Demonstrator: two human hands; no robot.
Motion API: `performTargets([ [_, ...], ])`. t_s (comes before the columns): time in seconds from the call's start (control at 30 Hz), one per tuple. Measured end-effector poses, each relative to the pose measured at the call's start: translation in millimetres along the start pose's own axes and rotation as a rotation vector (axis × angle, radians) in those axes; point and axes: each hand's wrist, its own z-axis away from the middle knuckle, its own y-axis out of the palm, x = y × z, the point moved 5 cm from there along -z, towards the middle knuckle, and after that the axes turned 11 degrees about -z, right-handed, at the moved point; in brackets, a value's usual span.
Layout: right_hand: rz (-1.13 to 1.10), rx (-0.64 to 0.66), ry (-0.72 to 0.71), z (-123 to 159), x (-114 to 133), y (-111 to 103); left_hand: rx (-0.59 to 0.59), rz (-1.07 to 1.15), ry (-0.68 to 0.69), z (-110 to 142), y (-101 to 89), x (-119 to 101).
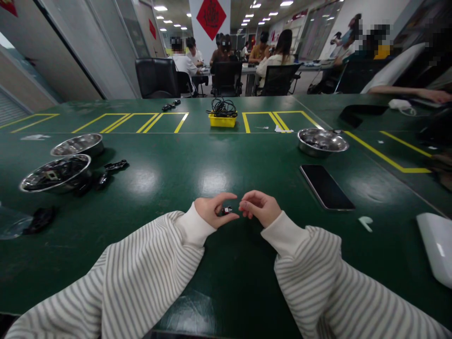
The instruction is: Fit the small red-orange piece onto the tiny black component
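Observation:
Near the middle of the green table [226,282], my left hand [212,210] makes a C shape, with thumb and index finger spread apart. A small black and silver part [227,210] shows inside that curve; whether it rests on the table or against the other fingers is unclear. Just to the right, my right hand [261,207] is closed, its thumb and fingertips drawn together. Anything between those fingertips is too small or hidden to make out. The two hands are close but apart.
Two metal bowls [56,186] stand at left, with black parts [116,165] beside them. To the right are a metal bowl [323,149], a phone [326,187] and a white object [436,247]. A yellow bin [222,121] of cables sits farther back. People sit beyond.

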Motion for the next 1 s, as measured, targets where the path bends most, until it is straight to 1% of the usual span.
performTargets([
  [0.07, 0.044, -0.052, 0.005, -2.3, 0.0, -5.7, 0.081, -0.128, -0.053, -1.7, 3.0, 8.9],
  [0.13, 0.099, -0.082, 0.015, -3.5, -0.6, -9.0, 0.156, -0.213, -0.061, -2.2, 7.0, 14.0],
  [0.17, 0.127, -0.097, 0.018, -3.5, -0.8, -10.0, 0.182, -0.231, -0.049, -1.9, 8.9, 14.8],
  [0.23, 0.172, -0.134, 0.020, -2.8, -0.8, -11.4, 0.189, -0.232, -0.022, -1.1, 11.3, 14.0],
  [0.3, 0.200, -0.163, 0.033, -1.6, -0.8, -12.3, 0.151, -0.218, -0.003, 0.1, 11.1, 11.1],
  [0.37, 0.208, -0.158, 0.067, -1.0, -1.2, -12.5, 0.090, -0.204, 0.009, 1.2, 8.4, 7.0],
  [0.47, 0.212, -0.080, 0.124, -1.3, -3.3, -10.3, 0.011, -0.189, 0.015, 2.5, 3.2, 2.1],
  [0.53, 0.210, -0.031, 0.131, -1.2, -5.0, -8.0, -0.021, -0.185, 0.023, 3.0, 1.0, 0.5],
  [0.6, 0.201, -0.013, 0.091, -0.3, -5.9, -5.5, -0.041, -0.179, 0.048, 3.6, 0.7, -0.5],
  [0.7, 0.199, -0.012, -0.010, 2.3, -5.4, -1.3, -0.066, -0.163, 0.088, 4.8, 2.0, -1.4],
  [0.8, 0.224, -0.011, -0.085, 5.2, -3.0, 1.9, -0.091, -0.143, 0.092, 5.7, 2.2, -2.0],
  [0.9, 0.201, 0.003, -0.103, 6.7, -0.7, 3.0, -0.110, -0.118, 0.080, 5.7, 0.2, -2.4],
  [1.0, 0.154, 0.048, -0.083, 6.2, -0.1, 3.3, -0.154, -0.083, 0.049, 5.3, -4.3, -0.4],
])
